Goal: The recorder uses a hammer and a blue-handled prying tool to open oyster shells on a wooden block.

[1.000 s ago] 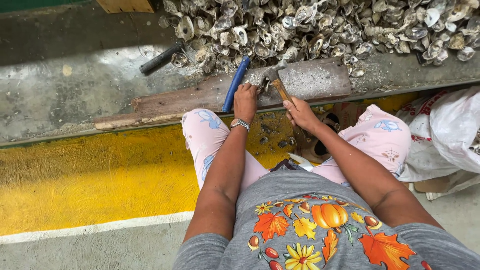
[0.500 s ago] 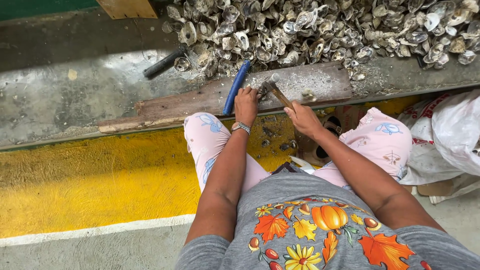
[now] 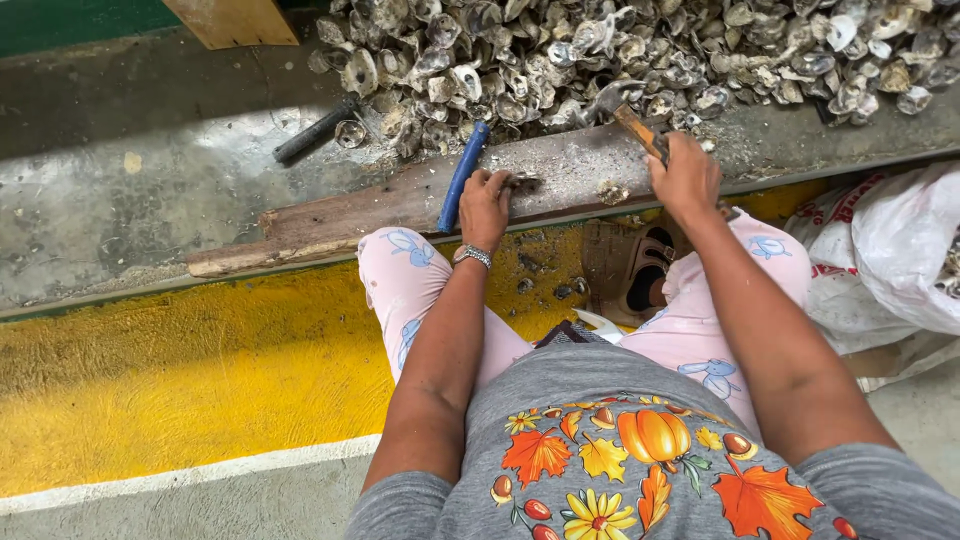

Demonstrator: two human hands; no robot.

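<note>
My left hand [image 3: 486, 205] presses a small grey oyster shell [image 3: 522, 182] onto a worn wooden board [image 3: 400, 205] at the edge of a metal table. My right hand [image 3: 685, 178] grips the wooden handle of a small hammer [image 3: 628, 118], whose metal head is raised above the board to the right of the shell. A blue-handled tool [image 3: 460, 175] lies on the board just left of my left hand. A big heap of oyster shells [image 3: 620, 50] covers the table behind the board.
A dark tool handle [image 3: 315, 132] lies on the wet metal table [image 3: 130, 190] at the left. White sacks [image 3: 900, 250] sit at my right. Below the table edge runs a yellow painted floor strip [image 3: 170, 380]. A brown sandal [image 3: 625, 265] shows between my knees.
The right hand has lifted the hammer up and to the right, away from the shell. The left hand stays on the board, holding the shell.
</note>
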